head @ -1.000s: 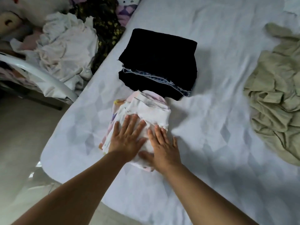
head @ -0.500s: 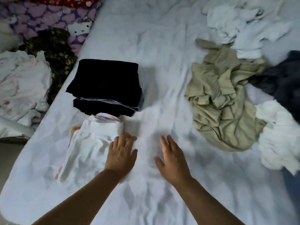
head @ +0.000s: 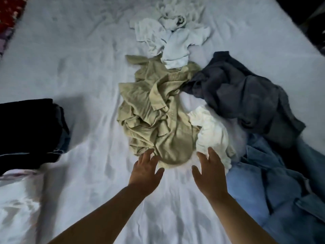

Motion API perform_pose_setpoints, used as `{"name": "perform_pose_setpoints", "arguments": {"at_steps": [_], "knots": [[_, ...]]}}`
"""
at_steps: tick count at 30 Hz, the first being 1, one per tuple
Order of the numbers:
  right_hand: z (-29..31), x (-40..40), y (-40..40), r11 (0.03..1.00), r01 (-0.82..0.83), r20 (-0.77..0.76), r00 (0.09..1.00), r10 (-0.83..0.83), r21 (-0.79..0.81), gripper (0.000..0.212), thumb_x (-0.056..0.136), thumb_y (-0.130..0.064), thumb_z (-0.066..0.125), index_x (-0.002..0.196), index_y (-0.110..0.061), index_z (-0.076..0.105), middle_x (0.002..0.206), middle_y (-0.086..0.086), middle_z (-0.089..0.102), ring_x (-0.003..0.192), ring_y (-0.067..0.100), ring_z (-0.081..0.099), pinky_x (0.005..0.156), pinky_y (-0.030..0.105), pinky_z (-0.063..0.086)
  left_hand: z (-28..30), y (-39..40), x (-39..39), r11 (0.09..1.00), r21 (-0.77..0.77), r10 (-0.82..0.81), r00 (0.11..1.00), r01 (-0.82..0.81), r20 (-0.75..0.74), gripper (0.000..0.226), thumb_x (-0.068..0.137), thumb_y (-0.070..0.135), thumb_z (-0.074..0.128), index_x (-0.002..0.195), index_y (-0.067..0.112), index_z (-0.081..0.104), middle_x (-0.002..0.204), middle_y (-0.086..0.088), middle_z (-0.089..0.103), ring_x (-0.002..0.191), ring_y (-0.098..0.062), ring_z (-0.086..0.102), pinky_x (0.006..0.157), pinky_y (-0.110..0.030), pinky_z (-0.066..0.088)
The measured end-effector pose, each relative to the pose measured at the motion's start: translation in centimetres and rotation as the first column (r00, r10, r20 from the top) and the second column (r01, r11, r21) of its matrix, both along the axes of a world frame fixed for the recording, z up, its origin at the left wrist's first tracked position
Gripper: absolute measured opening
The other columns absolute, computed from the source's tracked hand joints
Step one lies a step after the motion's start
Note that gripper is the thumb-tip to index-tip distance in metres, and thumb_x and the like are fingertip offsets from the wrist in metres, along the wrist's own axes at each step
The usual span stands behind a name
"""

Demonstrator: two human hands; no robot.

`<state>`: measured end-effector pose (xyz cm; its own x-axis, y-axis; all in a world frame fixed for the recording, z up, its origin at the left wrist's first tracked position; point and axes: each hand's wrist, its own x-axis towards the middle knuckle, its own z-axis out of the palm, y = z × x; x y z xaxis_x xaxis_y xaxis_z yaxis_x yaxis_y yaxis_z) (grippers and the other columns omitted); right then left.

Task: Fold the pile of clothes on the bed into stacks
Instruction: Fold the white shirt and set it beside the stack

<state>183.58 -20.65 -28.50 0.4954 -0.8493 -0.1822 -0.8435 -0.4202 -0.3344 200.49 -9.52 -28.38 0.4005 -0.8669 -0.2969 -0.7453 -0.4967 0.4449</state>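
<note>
My left hand (head: 145,169): spread flat with straight fingers, holding nothing, fingertips at the near hem of the olive garment; I cannot tell if they touch it.
My right hand (head: 210,169): also spread, fingers straight and empty, tips just beside the cream piece at 1 o'clock from it.
Olive garment (head: 154,118): crumpled, mid-bed, at 12 o'clock from my hands.
Cream piece (head: 211,132): bunched against the olive garment's 3 o'clock side.
Dark grey garment (head: 242,95): rumpled, at 2 o'clock.
Blue denim (head: 263,187): loose heap at 3 o'clock, partly under the dark grey garment.
White clothes (head: 172,37): scattered at 12 o'clock, the nearest overlapping the olive garment's far edge.
Folded dark stack (head: 29,131): at 9 o'clock, well apart from the pile.
Folded pale stack (head: 17,199): at 8 o'clock, just beside the dark one.
Bed sheet (head: 84,71): pale, wrinkled.
</note>
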Motion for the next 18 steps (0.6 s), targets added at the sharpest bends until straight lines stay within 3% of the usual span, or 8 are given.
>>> {"name": "perform_pose_setpoints", "arguments": {"at_steps": [4,6,8,10,13,15,17,18], "knots": [[-1.0,-1.9,-3.4,0.997,0.080,-0.049,0.996,-0.078,0.026,0.053,0.085,-0.017,0.062,0.135,-0.023,0.050,0.154,0.026,0.008,0.144,0.038,0.009,0.114,0.046,0.015,-0.8,-3.8,-2.7,0.999,-0.023,-0.025,0.999,0.025,-0.032,0.041,0.093,0.039,0.049,0.131,0.024,0.048,0.150,0.002,0.022,0.138,-0.015,0.023,0.108,-0.026,0.026],[-1.7,-2.5,-4.6,0.993,0.093,-0.067,0.994,-0.088,0.076,0.050,0.088,-0.021,0.054,0.137,-0.028,0.046,0.156,0.023,0.003,0.145,0.034,0.005,0.115,0.042,0.011,-1.3,-5.1,-3.8,0.999,-0.027,-0.033,0.998,0.032,-0.056,0.045,0.090,0.044,0.046,0.129,0.022,0.051,0.149,0.000,0.026,0.138,-0.018,0.026,0.109,-0.029,0.028],[-2.1,-2.4,-5.1,0.986,0.092,-0.091,0.993,-0.080,0.136,0.049,0.085,-0.031,0.038,0.130,-0.019,0.052,0.149,0.022,0.029,0.139,0.035,0.026,0.112,0.046,0.024,-1.7,-6.1,-4.5,0.999,-0.012,-0.044,0.996,0.043,-0.077,0.053,0.085,0.048,0.039,0.128,0.020,0.053,0.149,-0.001,0.026,0.137,-0.019,0.027,0.110,-0.029,0.027],[-2.6,-2.5,-5.6,0.985,0.074,-0.019,0.997,-0.072,0.156,0.061,0.072,-0.033,0.024,0.107,-0.006,0.066,0.121,0.019,0.059,0.116,0.036,0.055,0.096,0.053,0.043,-1.7,-6.4,-4.8,0.998,0.012,-0.065,0.995,0.066,-0.072,0.046,0.090,0.046,0.045,0.129,0.022,0.051,0.150,0.002,0.024,0.138,-0.016,0.025,0.110,-0.028,0.025],[-1.3,-2.7,-5.2,0.985,-0.059,0.169,0.985,0.032,0.161,0.052,0.078,-0.027,0.025,0.099,-0.007,0.068,0.112,0.010,0.064,0.104,0.029,0.061,0.091,0.042,0.048,-0.9,-6.8,-5.1,1.000,0.011,-0.011,0.986,0.013,-0.164,0.051,0.088,0.051,0.047,0.129,0.022,0.052,0.146,0.004,0.032,0.133,-0.014,0.034,0.109,-0.030,0.031],[0.2,-2.2,-4.3,0.963,-0.182,0.298,0.947,0.117,0.201,0.039,0.086,-0.025,0.035,0.099,-0.010,0.069,0.109,0.004,0.065,0.097,0.021,0.062,0.085,0.028,0.047,0.8,-7.4,-5.4,0.982,0.025,0.181,0.887,-0.188,-0.424,0.055,0.084,0.057,0.055,0.128,0.023,0.053,0.134,0.003,0.049,0.121,-0.014,0.049,0.104,-0.033,0.039],[1.7,-1.4,-2.9,0.929,-0.279,0.406,0.899,0.164,0.243,0.029,0.089,-0.021,0.046,0.095,-0.011,0.072,0.105,0.000,0.068,0.088,0.014,0.064,0.077,0.021,0.047,2.5,-8.2,-5.5,0.910,0.102,0.359,0.643,-0.402,-0.677,0.055,0.077,0.061,0.062,0.118,0.024,0.056,0.112,-0.001,0.064,0.101,-0.014,0.062,0.092,-0.037,0.050],[2.6,-1.0,-2.0,0.910,-0.323,0.449,0.875,0.182,0.261,0.024,0.087,-0.016,0.050,0.091,-0.011,0.073,0.102,0.000,0.069,0.085,0.012,0.064,0.074,0.019,0.047,3.4,-8.4,-5.4,0.870,0.127,0.404,0.542,-0.476,-0.737,0.047,0.078,0.056,0.065,0.109,0.022,0.057,0.097,-0.003,0.067,0.085,-0.012,0.066,0.078,-0.033,0.055]]}}
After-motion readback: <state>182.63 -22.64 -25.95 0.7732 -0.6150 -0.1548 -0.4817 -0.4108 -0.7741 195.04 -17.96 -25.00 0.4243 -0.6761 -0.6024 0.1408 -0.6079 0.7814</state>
